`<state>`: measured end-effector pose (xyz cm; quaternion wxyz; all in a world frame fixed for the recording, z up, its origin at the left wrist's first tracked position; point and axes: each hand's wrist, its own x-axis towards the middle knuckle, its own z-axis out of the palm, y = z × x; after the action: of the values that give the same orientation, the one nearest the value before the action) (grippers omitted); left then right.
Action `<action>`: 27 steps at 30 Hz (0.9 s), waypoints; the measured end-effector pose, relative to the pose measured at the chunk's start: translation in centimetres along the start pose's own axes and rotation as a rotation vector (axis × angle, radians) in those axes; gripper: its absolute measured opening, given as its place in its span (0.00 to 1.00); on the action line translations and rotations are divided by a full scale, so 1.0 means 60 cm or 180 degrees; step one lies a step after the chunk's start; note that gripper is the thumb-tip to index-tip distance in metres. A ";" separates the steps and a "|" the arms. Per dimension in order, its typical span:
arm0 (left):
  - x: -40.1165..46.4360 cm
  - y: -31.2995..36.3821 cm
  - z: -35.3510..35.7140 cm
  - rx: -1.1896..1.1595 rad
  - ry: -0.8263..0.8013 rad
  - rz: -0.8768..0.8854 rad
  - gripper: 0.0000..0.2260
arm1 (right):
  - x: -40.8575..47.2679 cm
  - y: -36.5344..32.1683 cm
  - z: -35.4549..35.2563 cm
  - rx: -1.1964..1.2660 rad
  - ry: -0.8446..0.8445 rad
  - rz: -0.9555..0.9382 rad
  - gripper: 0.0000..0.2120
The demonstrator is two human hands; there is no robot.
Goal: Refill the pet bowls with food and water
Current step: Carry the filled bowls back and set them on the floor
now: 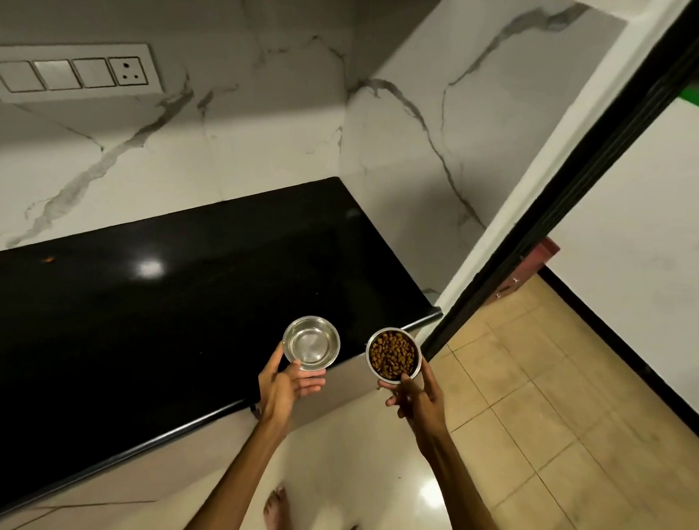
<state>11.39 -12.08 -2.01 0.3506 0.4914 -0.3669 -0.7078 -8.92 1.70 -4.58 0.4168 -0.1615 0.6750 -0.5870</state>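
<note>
Nearest, two bare feet (277, 510) stand on the glossy floor (372, 446) just in front of the black tabletop (136, 335). Two forearms reach forward from there. The left hand (282, 386) holds one steel bowl (311, 342), fingers (310, 383) curled under its base and thumb at the near rim; it hangs over the tabletop's front edge, and its inside looks shiny, though whether it holds water cannot be told. The right hand (414, 396) grips a second steel bowl (393, 355), thumb over the near rim and fingers beneath; this one is filled with brown kibble (392, 355) and hangs just off the tabletop's right corner, above the floor. The two bowls are side by side, not touching. Right of the tabletop, tan floor tiles (554, 394) run past a dark door frame (542, 217). Behind the tabletop rises the veined marble wall (226, 119), carrying one switch plate (72, 72) with three switches and one socket.
</note>
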 end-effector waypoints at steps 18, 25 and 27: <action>-0.098 -0.102 0.166 0.0224 -0.0426 -0.0251 0.26 | -0.102 0.023 -0.213 0.0354 0.0608 0.0073 0.24; -0.130 -0.134 0.230 0.0346 -0.0634 -0.0402 0.27 | -0.141 0.041 -0.291 0.0474 0.0964 0.0218 0.28; -0.134 -0.145 0.252 0.0357 -0.0683 -0.0494 0.27 | -0.152 0.044 -0.314 0.0572 0.1064 0.0241 0.29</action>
<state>-2.00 1.67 -2.27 0.2256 0.4587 -0.4022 -0.7596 -16.91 21.24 -4.29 0.3334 0.0016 0.6853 -0.6474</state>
